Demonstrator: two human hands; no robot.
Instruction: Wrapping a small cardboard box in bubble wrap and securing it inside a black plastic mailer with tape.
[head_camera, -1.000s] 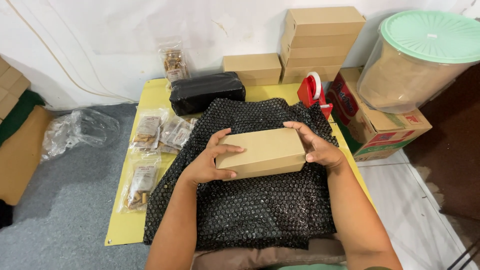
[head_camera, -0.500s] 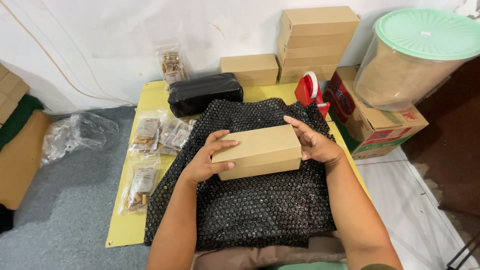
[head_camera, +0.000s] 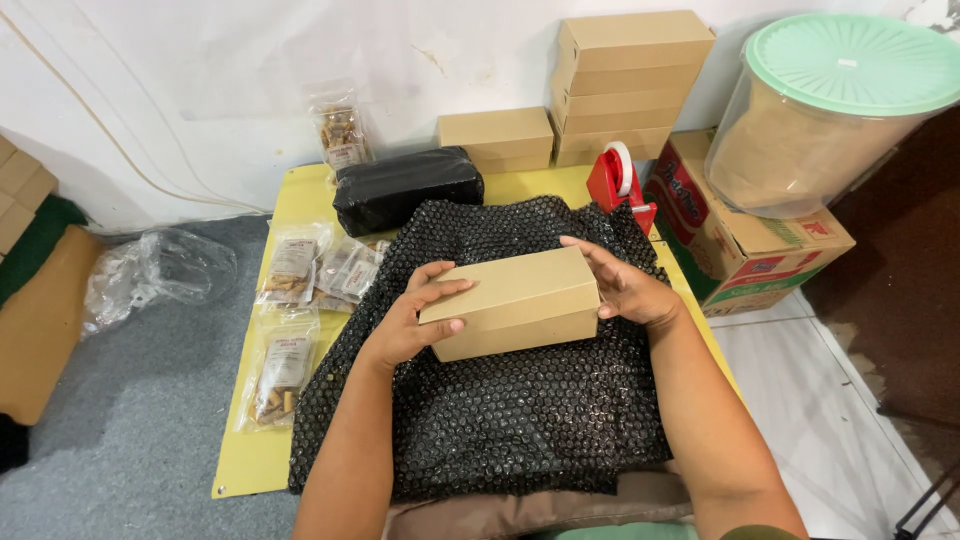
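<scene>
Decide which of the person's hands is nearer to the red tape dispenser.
Right. The right hand grips the right end of the brown box, just below the red tape dispenser. The left hand holds the box's left end, farther from it.

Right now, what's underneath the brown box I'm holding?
A black bubble wrap sheet lies under the cardboard box, spread over a yellow mat. The patch directly beneath the box is hidden.

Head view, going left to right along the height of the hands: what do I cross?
Clear plastic bag → snack packets → left hand → brown box → right hand → printed carton.
</scene>
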